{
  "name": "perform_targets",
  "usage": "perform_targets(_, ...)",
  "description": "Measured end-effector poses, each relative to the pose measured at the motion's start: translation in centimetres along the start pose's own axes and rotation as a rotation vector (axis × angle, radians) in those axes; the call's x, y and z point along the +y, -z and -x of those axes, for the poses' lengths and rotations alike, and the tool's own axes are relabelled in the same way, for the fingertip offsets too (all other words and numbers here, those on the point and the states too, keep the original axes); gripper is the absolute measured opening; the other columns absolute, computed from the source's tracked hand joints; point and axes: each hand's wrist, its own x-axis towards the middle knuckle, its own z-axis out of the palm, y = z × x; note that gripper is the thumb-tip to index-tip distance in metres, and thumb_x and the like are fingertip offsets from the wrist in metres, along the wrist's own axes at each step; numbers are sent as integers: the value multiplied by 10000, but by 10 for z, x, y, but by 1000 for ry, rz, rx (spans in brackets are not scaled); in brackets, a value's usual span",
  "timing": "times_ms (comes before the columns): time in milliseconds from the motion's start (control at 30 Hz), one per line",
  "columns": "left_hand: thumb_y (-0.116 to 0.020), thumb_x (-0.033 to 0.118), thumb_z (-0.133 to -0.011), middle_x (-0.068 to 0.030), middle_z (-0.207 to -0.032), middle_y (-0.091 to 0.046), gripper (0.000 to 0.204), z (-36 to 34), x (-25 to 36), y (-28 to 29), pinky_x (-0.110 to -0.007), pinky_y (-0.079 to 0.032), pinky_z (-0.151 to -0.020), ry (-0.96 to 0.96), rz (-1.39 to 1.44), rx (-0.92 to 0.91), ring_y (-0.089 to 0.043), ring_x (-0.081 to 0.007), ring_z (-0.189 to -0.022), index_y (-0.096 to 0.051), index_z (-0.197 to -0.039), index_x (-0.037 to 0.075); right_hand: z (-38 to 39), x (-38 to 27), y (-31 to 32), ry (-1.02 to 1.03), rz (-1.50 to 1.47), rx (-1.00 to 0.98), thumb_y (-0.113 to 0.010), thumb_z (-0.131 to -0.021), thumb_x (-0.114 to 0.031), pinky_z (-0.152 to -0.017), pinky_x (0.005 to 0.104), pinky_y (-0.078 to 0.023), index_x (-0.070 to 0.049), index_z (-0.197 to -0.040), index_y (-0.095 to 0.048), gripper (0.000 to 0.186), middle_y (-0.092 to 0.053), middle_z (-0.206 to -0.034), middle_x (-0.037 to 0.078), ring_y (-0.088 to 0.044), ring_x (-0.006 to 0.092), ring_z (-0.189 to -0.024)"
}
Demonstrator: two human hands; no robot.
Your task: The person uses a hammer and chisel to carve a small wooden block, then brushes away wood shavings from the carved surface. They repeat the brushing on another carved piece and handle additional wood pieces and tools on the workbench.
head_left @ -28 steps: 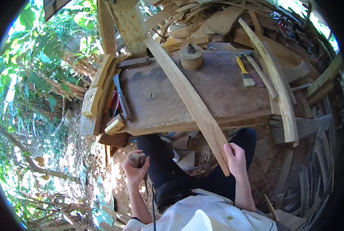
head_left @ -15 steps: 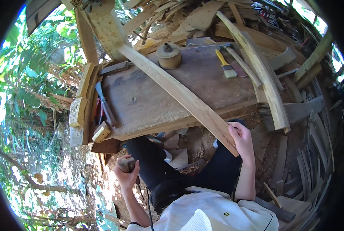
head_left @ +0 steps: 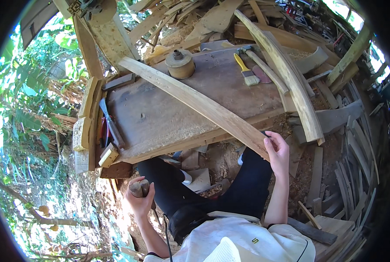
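Observation:
A long, pale wooden plank [head_left: 190,102] lies slantwise across the workbench [head_left: 138,118], its near end jutting over the front edge above my knee. Beside that end, my right hand [head_left: 278,153] has its fingers closed at the plank's edge, thumb uppermost; a small dark spot at the fingertips is too small to name. My left hand [head_left: 139,198] is wrapped round a stubby wooden piece [head_left: 139,187] with a grooved, rounded end, held low, left of my leg. The rest of that piece is hidden by the hand.
On the bench are a round wooden pot-like object [head_left: 179,65], a yellow-handled brush [head_left: 246,70], a hammer [head_left: 267,70] and a chisel-like tool [head_left: 112,124]. A curved pole [head_left: 291,83] leans at the right. Offcuts [head_left: 352,174] crowd the ground there.
The plank's near end has risen and swung slightly right, with my right hand moving right alongside it. The view has shifted a little. My left hand keeps its hold.

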Motion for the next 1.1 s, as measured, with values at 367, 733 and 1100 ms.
perform_targets(367, -885, 71, -680, -50, -804, -717, 372, -29, 54, 0, -272, -548, -679, -451, -102, -101, -687, -152, -690, -721, -1013, 55, -2, -23, -9, 508, 421, 449, -684, -945, -86, -811, 314, -509, -17, -1171, -660, 237, -678, -1096, 90, -652, 165, -914)
perform_targets(733, -700, 161, -716, -31, -1021, -743, 453, -37, 155, -67, -248, -550, -630, -1433, -33, -585, -707, -124, -787, -724, -1165, 106, 66, -60, -106, 576, 6, -663, -787, -809, -143, -819, 347, -577, -53, -1416, -533, 664, -705, -1170, 122, -724, 281, -931)
perform_targets(1100, -725, 157, -812, -46, -1141, -759, 391, -23, 148, -80, -214, -542, -671, -1351, -22, -352, -744, -159, -929, -722, -1202, 133, 36, -61, -110, 751, -26, -289, -737, -873, -170, -697, 360, -575, -44, -1147, -644, 316, -689, -992, 117, -716, 274, -846)
